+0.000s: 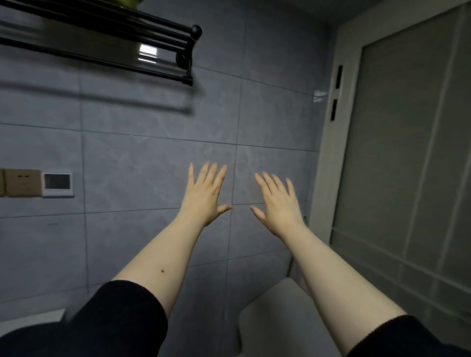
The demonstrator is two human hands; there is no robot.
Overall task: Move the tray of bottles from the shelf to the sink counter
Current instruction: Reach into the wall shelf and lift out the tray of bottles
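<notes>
My left hand (204, 195) and my right hand (279, 203) are stretched out side by side in front of a grey tiled wall, backs toward me, fingers spread, holding nothing. A black metal rack shelf (142, 28) hangs on the wall at the upper left, well above both hands. A sliver of something yellow-green (131, 2) rests on top of it at the frame's upper edge. No tray, bottles or sink counter can be made out.
A frosted-glass door in a white frame (397, 158) fills the right side. A beige wall socket (23, 182) and a small white panel (57, 183) sit on the wall at the left. A white rounded fixture (277, 318) lies below my right forearm.
</notes>
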